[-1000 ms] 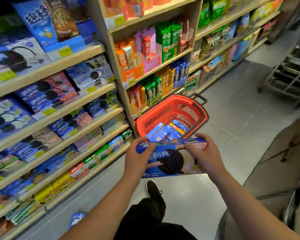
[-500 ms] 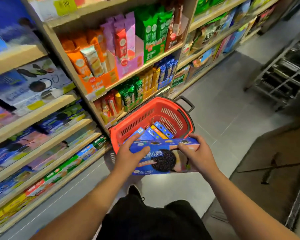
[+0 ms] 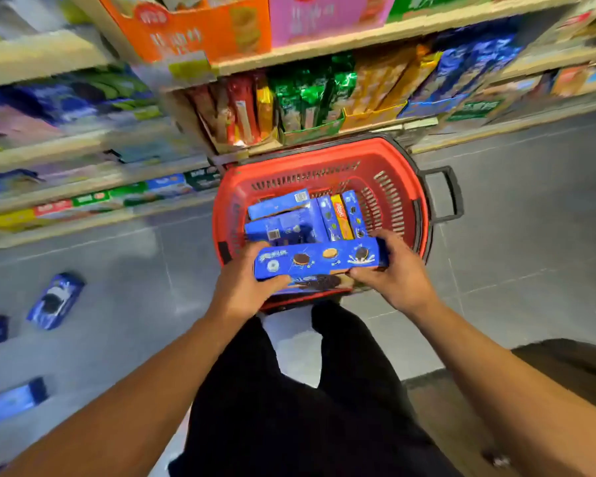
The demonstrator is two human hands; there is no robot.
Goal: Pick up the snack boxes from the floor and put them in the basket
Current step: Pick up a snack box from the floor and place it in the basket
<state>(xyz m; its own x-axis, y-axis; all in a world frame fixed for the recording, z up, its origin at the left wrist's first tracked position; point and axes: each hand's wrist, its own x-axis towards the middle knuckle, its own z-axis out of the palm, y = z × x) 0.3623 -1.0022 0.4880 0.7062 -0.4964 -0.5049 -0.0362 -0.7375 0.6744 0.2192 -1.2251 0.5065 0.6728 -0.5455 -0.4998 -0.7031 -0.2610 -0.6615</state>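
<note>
— Snack box (image 3: 319, 261) — who's got it, and how?
— Both hands. Left hand (image 3: 245, 287) grips the box's left end, thumb curled over the top edge; right hand (image 3: 398, 270) grips the right end, fingers wrapped round the far side. Box is blue w/ cookie pics, held level, long side across.
— Where's it sit vs. the basket?
— Just above the near rim of the red basket (image 3: 403, 173), partly over the inside.
— Anything in there already?
— Approx. 5 boxes (image 3: 286, 222), packed on edge — 4 blue, 1 orange. Black handle (image 3: 443, 194) sticks out on the right.
— Floor?
— 3 blue boxes (image 3: 54, 301) on the grey tiles, far left, well apart from the basket. All blurred.
— Rest?
— Shelves (image 3: 307, 53) of packets just behind the basket; black trousers (image 3: 307, 407) below.
</note>
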